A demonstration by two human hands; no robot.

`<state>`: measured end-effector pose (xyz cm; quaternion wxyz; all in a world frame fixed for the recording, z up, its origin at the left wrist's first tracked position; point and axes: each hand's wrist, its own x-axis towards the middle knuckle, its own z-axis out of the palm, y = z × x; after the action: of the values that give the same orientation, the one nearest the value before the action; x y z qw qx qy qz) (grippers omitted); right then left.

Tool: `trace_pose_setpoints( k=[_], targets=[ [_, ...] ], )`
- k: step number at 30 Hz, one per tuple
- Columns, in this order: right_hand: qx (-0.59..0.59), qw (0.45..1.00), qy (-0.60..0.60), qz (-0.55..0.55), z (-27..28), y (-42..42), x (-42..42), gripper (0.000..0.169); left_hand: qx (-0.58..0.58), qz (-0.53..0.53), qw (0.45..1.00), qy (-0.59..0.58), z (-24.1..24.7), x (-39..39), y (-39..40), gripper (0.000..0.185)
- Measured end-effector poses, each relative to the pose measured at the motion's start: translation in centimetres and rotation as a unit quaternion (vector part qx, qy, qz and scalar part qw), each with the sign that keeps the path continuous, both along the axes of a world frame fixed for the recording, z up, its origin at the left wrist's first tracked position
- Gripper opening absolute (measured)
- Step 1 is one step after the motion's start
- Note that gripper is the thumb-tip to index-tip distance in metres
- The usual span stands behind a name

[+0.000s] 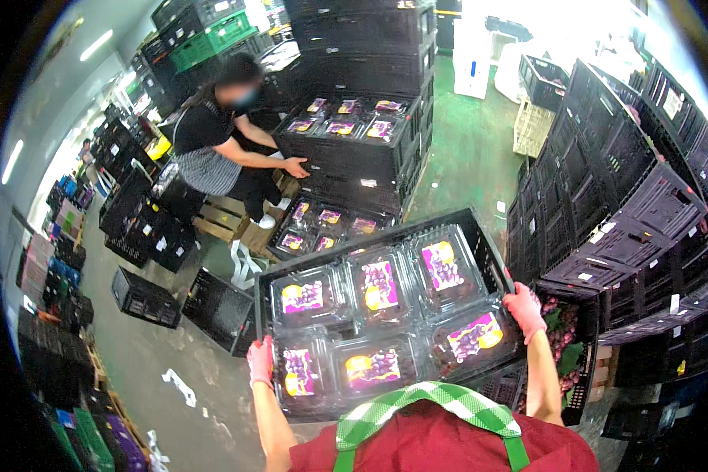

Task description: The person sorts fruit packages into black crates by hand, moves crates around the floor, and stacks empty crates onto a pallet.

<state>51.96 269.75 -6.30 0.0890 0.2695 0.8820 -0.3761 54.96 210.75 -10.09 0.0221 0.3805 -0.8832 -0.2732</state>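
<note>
Both my hands, in pink gloves, grip a black plastic crate (488, 251) held tilted in front of my body. My left hand (261, 361) is on its left side and my right hand (525, 311) on its right side. Inside lie several clear plastic clamshell boxes (377, 289) with purple and yellow grape labels. Beyond my crate, a lower crate of similar boxes (324, 227) stands on a pallet. A taller stack beside it has a crate of labelled boxes (342, 121) on top.
A masked co-worker (212, 135) leans with both hands at the tall stack. Black crates (578, 177) rise on my right, above a crate of grapes (566, 354). Empty crates (147, 298) and a white strap scrap (180, 387) lie on the floor at left.
</note>
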Motion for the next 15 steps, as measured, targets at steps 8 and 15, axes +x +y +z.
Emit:
trace_pose_setpoints(
  k=[8,15],
  targets=[
    [-0.024,0.998,-0.045,-0.043,-3.5,11.0,-6.0,0.03,-0.042,-0.009,0.996,-0.077,2.4,-10.5,11.0,0.046],
    [-0.072,0.994,-0.045,-0.068,-2.8,14.2,-8.7,0.027,0.031,0.008,0.997,-0.067,1.5,-13.3,13.6,0.05]
  ],
)
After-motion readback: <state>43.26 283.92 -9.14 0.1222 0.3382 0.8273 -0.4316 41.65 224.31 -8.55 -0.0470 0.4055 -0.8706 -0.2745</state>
